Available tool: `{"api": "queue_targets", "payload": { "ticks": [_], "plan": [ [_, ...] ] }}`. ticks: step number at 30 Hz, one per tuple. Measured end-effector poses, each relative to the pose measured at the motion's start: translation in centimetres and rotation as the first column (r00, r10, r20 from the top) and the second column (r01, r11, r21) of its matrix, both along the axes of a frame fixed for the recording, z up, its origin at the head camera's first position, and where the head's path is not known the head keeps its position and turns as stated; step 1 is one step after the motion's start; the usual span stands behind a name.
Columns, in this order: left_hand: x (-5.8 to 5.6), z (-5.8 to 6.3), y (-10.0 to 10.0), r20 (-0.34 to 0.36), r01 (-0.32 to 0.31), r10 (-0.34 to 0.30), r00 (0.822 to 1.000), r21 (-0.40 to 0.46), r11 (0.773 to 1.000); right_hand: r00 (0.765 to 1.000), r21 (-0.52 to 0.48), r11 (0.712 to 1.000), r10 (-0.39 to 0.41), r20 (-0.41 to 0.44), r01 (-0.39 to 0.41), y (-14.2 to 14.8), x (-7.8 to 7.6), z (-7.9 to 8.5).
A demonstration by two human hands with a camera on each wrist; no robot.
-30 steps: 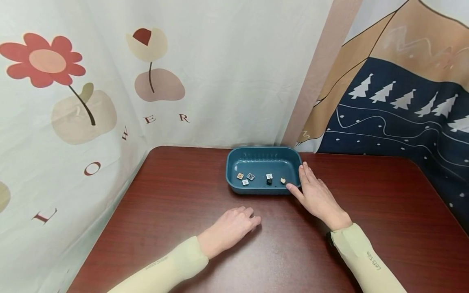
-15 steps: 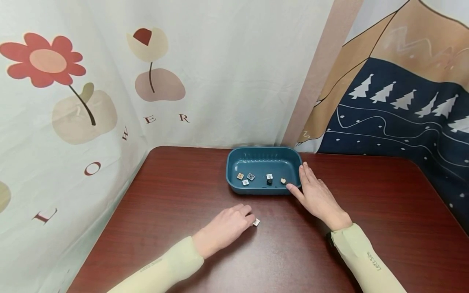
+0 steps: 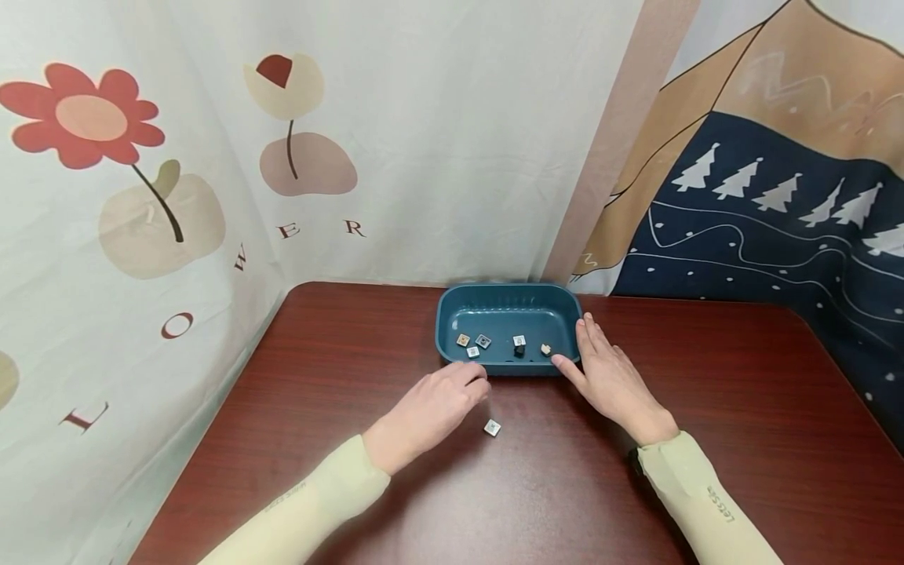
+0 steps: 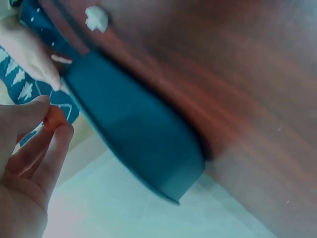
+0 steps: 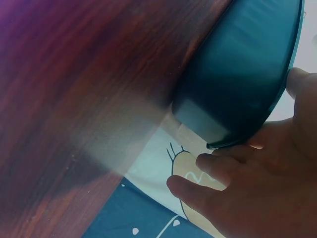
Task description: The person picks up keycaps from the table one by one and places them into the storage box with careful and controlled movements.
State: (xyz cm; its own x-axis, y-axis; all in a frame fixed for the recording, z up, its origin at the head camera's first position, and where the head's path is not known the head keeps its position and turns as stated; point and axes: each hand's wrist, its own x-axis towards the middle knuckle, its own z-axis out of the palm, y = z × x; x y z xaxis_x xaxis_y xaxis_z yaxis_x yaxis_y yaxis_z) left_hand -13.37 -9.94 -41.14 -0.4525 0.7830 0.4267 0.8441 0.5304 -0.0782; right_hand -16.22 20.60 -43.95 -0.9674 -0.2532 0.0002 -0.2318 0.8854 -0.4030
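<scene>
Between thumb and fingertips, my left hand [image 3: 438, 404] pinches a small orange block [image 4: 55, 118], which only the left wrist view shows. That hand is at the front left of a teal rectangular tray [image 3: 515, 369], close to its rim. Spread along the tray's right end is my right hand [image 3: 613, 380], its fingers fairly straight and its thumb touching the front right corner of the rim. A small white square block [image 3: 492, 428] lies on the table in front of the tray. Inside are several small pieces, among them an orange one [image 3: 463, 340] and a black one [image 3: 519, 351].
The dark red wooden table [image 3: 339, 337] extends around the tray on both sides. Behind it hang a white curtain [image 3: 438, 141] with flower prints and a navy and tan cloth [image 3: 763, 212] with tree shapes.
My left hand has moved away from the white block, up towards the tray's front left rim, leaving that block uncovered on the table. My right hand stays at the tray.
</scene>
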Motion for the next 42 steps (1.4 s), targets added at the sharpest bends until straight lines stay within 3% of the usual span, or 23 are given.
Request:
{"api": "queue_targets", "payload": {
  "ticks": [10, 19, 27, 34, 42],
  "plan": [
    [-2.4, 1.5, 0.9, -0.033, 0.014, -0.012, 0.999, 0.065, 0.998, 1.000, 0.003, 1.000, -0.001, -0.006, 0.001, 0.1, 0.0, -0.1],
    [-5.1, 1.7, 3.0, 0.090, -0.058, 0.054, 0.994, 0.036, 0.998, 1.000, -0.001, 1.000, -0.006, -0.002, 0.006, 0.1, 0.0, -0.2],
    [-7.4, 0.6, 4.8, 0.233, -0.164, 0.170, 0.958, -0.043, 0.985, 1.000, 0.003, 1.000, -0.004, -0.002, 0.004, 0.0, 0.0, -0.1],
    [-8.7, -0.3, 5.6, 0.281, -0.233, 0.255, 0.925, -0.110, 0.966, 1.000, 0.003, 1.000, -0.004, -0.004, 0.004, 0.0, 0.0, 0.0],
    [-9.7, -1.1, 5.6, 0.320, -0.256, 0.287, 0.903, -0.135, 0.957, 1.000, 0.000, 1.000, -0.002, -0.003, 0.002, 0.0, 0.0, 0.2]
  ]
}}
